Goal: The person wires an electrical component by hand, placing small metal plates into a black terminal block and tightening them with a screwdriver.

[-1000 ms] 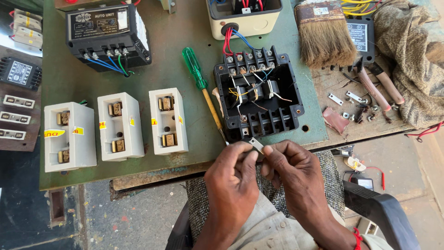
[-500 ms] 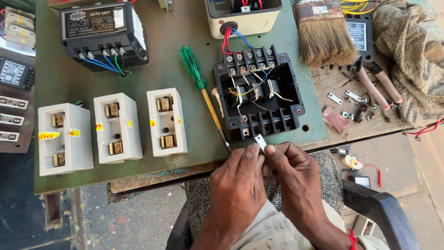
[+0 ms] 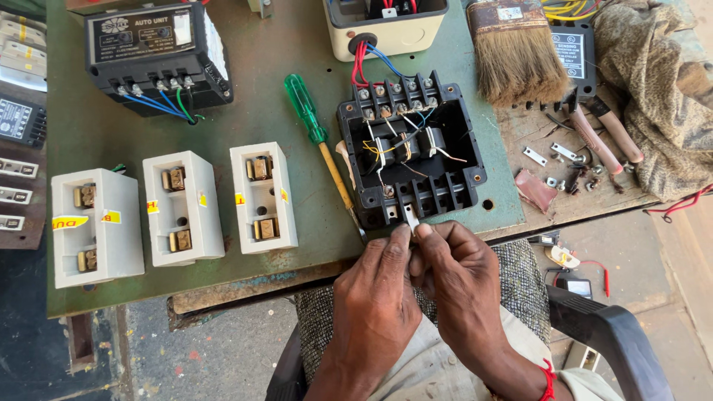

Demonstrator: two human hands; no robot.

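Observation:
My left hand (image 3: 375,297) and my right hand (image 3: 460,278) meet just below the table's front edge, fingertips pinched together on a small flat metal strip (image 3: 410,217). The strip's tip stands at the near edge of an open black electrical housing (image 3: 412,152) with terminal screws and thin yellow, white and blue wires inside. A green-handled screwdriver (image 3: 318,137) lies just left of the housing, its shaft pointing toward my hands.
Three white fuse blocks (image 3: 182,212) stand in a row on the green table (image 3: 260,74). A black unit with blue wires (image 3: 156,52) sits at the back left, a cream box (image 3: 386,30) behind the housing. Right: a brush (image 3: 516,52), pliers (image 3: 598,137), loose metal parts, a cloth (image 3: 661,89).
Both hands have lifted the metal strip up and forward, from in front of the table edge to the housing's near edge. The view has shifted slightly.

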